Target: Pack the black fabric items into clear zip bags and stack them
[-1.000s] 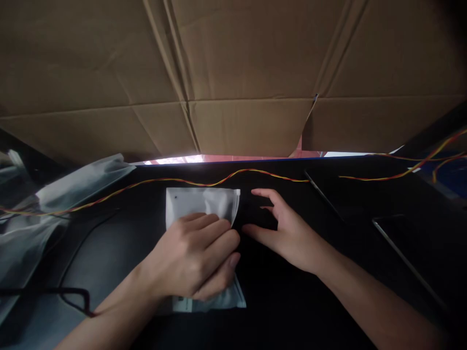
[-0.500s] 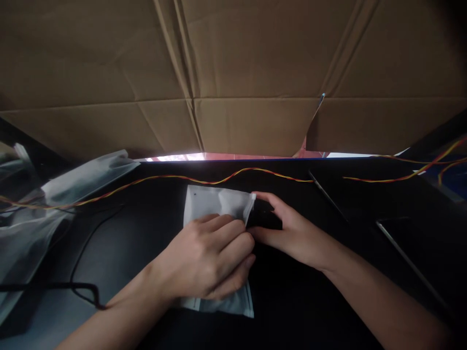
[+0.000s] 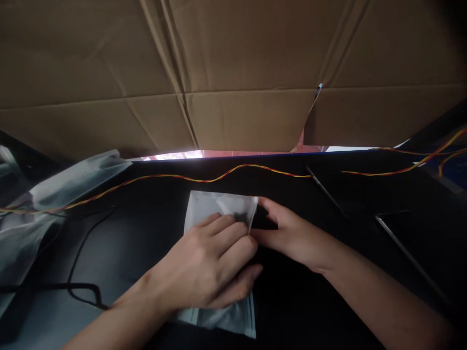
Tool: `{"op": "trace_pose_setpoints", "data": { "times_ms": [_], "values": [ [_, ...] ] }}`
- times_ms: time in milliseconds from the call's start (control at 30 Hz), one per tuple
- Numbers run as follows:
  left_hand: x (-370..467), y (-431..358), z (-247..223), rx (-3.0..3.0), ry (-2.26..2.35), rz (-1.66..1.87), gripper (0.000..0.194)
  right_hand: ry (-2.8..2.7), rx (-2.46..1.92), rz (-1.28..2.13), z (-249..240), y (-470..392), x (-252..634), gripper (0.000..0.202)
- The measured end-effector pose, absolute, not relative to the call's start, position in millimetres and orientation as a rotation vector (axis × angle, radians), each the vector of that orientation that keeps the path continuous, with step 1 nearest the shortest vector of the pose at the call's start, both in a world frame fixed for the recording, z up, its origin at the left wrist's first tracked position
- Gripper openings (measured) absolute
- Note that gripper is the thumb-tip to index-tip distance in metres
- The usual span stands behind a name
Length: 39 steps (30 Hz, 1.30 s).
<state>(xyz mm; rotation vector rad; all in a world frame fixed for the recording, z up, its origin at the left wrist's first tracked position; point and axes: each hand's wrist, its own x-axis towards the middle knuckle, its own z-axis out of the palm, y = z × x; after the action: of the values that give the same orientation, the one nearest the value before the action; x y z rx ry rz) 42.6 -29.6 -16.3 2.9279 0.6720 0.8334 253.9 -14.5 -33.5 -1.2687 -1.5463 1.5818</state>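
Left hand [image 3: 209, 265] curls over the pouch [image 3: 204, 206] (can't tell if it's pinching) while right hand [image 3: 286, 228] sits at pouch's right edge, thumb and fingers spread apart, pouch lying on black table [image 3: 299, 311], wire [image 3: 260, 167] beyond it, bag [image 3: 78, 177] to its left.

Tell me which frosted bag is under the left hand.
The middle zip bag, beneath the left hand, with the right hand at its right edge; other frosted bags lie untouched at far left.

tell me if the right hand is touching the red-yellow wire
Apart: the head view shows black tabletop between the right hand and the red-yellow wire.
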Motion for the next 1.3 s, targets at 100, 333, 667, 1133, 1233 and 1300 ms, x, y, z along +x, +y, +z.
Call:
{"op": "trace_pose_setpoints", "data": {
  "times_ms": [100, 333, 667, 1133, 1233, 1300],
  "values": [
    [44.1, -29.9, -19.0, 2.923, 0.685, 0.821, 0.016, -1.441, -1.327, 1.574, -35.6, -11.9, 251.2, 0.08],
    [46.1, -27.0, -20.4, 2.711, 0.637, 0.792, 0.016, -1.971, -1.55, 1.055, -38.7, -20.6, 255.0, 0.108],
    [-7.5, 1.1, -29.1, 2.633, 1.028, 0.157, 0.119, -2.521, -1.249, 0.747, -1.0, -10.9, 302.0, 0.024],
    [-14.2, 2.8, -34.7, 2.483, 1.111, -0.031, 0.135, -2.451, -1.305, 0.47, -33.5, -37.9, 242.0, 0.021],
    [-7.7, -1.4, -33.1, 2.516, 1.08, 0.003, 0.138, -2.366, -1.412, 0.44, -37.1, -41.4, 233.0, 0.025],
    [-3.2, -3.4, -31.8, 2.534, 1.09, 0.019, 0.14, -2.381, -1.347, 0.505, -33.6, -39.7, 237.6, 0.023]
  ]
}}
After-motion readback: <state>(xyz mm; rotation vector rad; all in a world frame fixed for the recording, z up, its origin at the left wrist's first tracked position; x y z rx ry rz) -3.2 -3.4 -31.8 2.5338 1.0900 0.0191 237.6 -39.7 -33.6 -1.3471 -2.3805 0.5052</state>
